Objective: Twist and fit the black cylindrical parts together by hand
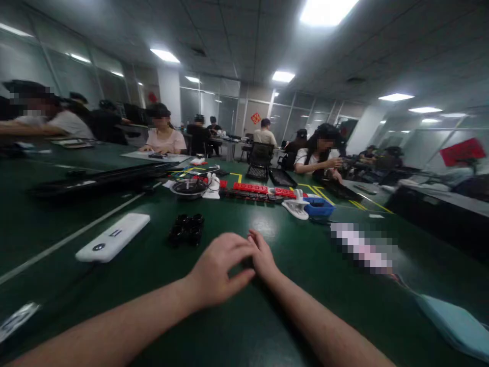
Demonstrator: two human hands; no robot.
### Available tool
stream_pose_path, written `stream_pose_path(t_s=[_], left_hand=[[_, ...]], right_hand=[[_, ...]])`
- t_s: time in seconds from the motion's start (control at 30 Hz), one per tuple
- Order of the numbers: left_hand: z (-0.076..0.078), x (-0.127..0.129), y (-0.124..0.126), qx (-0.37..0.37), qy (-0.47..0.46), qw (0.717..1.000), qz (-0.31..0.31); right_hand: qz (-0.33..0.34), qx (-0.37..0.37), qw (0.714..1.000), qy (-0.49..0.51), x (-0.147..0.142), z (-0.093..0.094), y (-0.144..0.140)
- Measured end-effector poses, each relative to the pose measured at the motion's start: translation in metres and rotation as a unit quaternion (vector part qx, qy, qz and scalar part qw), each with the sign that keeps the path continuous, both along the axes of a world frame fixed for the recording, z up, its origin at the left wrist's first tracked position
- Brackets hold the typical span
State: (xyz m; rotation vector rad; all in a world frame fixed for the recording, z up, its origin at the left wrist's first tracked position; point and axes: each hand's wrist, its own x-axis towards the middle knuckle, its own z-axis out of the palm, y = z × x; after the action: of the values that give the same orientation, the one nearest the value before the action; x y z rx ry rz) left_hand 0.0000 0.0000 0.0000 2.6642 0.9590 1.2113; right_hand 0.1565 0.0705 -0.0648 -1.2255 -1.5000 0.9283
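Left hand: the left hand (pixel 216 270) lies palm down on the green table (pixel 275 326), fingers loosely spread and bent, thumb stretched towards the right; it clasps nothing that I can see
Right hand: the right hand (pixel 263 257) rests on the table just beside the left, its fingers pointing away from the person and lying close together; the left hand's fingertips touch or overlap it
Between the hands: a dark patch shows under the spot where the hands meet, perhaps only shadow; the view is too blurred to tell whether anything lies there
Nearest thing: a small black object (pixel 187 228), lumpy and glossy, sits on the table just beyond the left hand, apart from both hands
White device: a long white device (pixel 113 237) with a dark round mark lies flat, left of the black object and well apart from the hands
Further back: a round dark dish (pixel 188 188), a row of red blocks (pixel 263 189), a white clip-like thing (pixel 296 206) and a blue tray (pixel 319 207) stand in a line across the middle of the table
Right edge: a pale blue cloth-like thing (pixel 454 323) lies near the right forearm
People: other persons sit at the far side and at tables behind, their hands busy at their own places
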Motion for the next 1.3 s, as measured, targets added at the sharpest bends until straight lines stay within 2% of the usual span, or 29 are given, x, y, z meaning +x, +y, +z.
stream_pose_path(t_s=[0.03,0.07,0.1,0.17,0.23,0.3,0.4,0.6,0.73,0.83,1.0,1.3], left_hand=[[-0.004,-0.017,0.011,0.002,-0.057,0.995,0.088],[-0.009,-0.034,0.021,0.011,-0.126,0.976,0.176],[-0.015,-0.049,0.03,0.01,-0.19,0.948,0.254],[-0.03,-0.075,0.045,-0.02,-0.281,0.891,0.356],[-0.045,-0.09,0.055,-0.092,-0.356,0.838,0.403],[-0.059,-0.097,0.064,-0.181,-0.414,0.79,0.414],[-0.07,-0.097,0.078,-0.224,-0.436,0.761,0.425],[-0.072,-0.095,0.105,-0.268,-0.406,0.773,0.406],[-0.074,-0.095,0.116,-0.277,-0.384,0.782,0.406],[-0.076,-0.087,0.127,-0.281,-0.366,0.792,0.4],[-0.077,-0.045,0.154,-0.296,-0.332,0.814,0.373],[-0.079,0.078,0.182,-0.333,-0.259,0.86,0.288]], right_hand=[[0.012,-0.003,1.0,0.001,-0.011,-0.002,-0.001],[0.021,-0.007,1.0,0.003,-0.022,-0.003,-0.002],[0.03,-0.012,0.999,0.005,-0.034,-0.004,-0.003],[0.046,-0.024,0.999,0.008,-0.061,-0.006,-0.004],[0.052,-0.037,0.998,0.013,-0.089,-0.005,-0.004],[0.032,-0.054,0.998,0.021,-0.117,-0.002,0.001],[-0.012,-0.086,0.995,0.04,-0.147,0.003,0.016],[-0.033,-0.071,0.995,0.063,-0.172,0.004,0.045],[-0.037,-0.051,0.996,0.067,-0.172,0.0,0.057],[-0.044,-0.034,0.996,0.067,-0.162,-0.003,0.067],[-0.082,-0.009,0.994,0.064,-0.117,-0.006,0.089],[-0.171,0.015,0.984,0.046,0.014,-0.013,0.111]])
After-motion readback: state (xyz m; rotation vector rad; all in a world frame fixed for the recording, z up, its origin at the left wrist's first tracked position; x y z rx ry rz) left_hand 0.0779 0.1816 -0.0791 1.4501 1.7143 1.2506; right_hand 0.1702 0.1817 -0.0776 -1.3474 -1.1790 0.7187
